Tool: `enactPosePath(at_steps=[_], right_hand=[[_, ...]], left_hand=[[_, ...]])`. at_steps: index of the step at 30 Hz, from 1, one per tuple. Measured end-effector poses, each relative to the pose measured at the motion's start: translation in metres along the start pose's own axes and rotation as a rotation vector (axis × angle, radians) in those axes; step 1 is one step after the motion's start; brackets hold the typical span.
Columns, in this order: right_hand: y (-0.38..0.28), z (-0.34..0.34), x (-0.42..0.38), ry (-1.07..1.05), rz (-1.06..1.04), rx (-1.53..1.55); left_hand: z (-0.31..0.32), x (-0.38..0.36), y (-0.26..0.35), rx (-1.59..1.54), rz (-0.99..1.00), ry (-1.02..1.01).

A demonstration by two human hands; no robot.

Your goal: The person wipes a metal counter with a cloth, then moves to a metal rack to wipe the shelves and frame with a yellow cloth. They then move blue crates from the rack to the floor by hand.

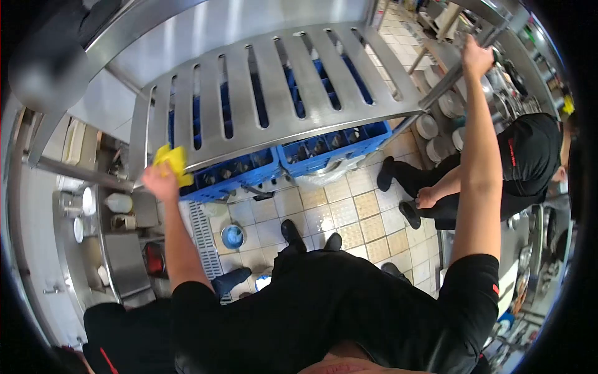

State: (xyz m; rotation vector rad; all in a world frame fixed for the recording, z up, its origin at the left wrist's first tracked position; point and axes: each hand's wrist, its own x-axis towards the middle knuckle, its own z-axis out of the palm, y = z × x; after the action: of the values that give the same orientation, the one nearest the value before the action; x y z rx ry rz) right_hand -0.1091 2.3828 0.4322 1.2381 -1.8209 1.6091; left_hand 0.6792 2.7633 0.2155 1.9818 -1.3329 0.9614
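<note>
My left hand (161, 182) is closed on a yellow cloth (172, 159), which lies against the front left corner of a slatted steel shelf (240, 134). My right hand (476, 59) is wrapped round a metal post (450, 80) at the right side of the rack. Long slots run through the shelf top. Beneath it, partly hidden by the slats, sit two blue crates (336, 153) with divided compartments; items in them are too dim to name.
A person in black (526, 153) stands close on the right, and another dark sleeve (128, 336) shows at lower left. A bucket (233, 237) with something blue inside stands on the tiled floor (311, 206). Stacked dishes (451, 103) fill shelving at right; a steel sink counter (128, 262) is left.
</note>
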Motion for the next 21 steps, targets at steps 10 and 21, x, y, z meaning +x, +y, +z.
enactPosePath(at_steps=[10,21], right_hand=[[-0.032,-0.013,-0.015,-0.026,0.104,0.100],[-0.061,-0.042,-0.025,-0.037,0.255,0.274]], left_hand=[[0.021,-0.015,-0.115,0.377,-0.234,-0.093],[0.034,-0.018,0.145,-0.045,0.219,-0.211]])
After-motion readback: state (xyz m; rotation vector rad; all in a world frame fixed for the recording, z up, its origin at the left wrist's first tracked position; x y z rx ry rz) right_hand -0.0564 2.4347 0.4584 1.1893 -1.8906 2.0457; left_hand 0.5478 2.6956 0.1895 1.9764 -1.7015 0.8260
